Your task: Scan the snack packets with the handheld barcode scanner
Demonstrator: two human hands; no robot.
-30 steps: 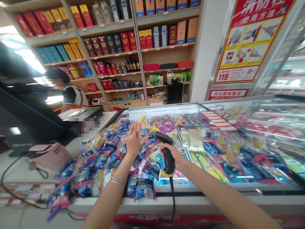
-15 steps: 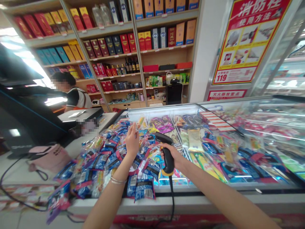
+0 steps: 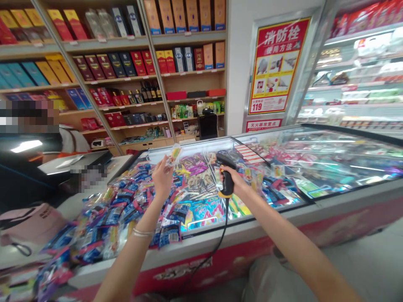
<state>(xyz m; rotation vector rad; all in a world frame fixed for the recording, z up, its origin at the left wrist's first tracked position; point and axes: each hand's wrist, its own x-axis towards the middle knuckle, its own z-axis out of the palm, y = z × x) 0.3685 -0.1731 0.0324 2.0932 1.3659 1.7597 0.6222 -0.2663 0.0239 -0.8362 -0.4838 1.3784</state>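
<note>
Clear-wrapped snack packet (image 3: pixel 174 155) sits pinched — tight between the raised fingertips (image 3: pixel 165 163) of the left hand (image 3: pixel 163 177).

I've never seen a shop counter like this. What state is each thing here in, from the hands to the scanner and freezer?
left hand: raised, pinching a packet
clear snack packet: held up above the pile
right hand: wrapped around the scanner's grip
barcode scanner: held up, head angled toward the packet
scanner cable: hanging slack over the freezer's front
glass freezer lid: closed over the right section
blue snack packets: heaped loosely at the freezer's left end
</note>
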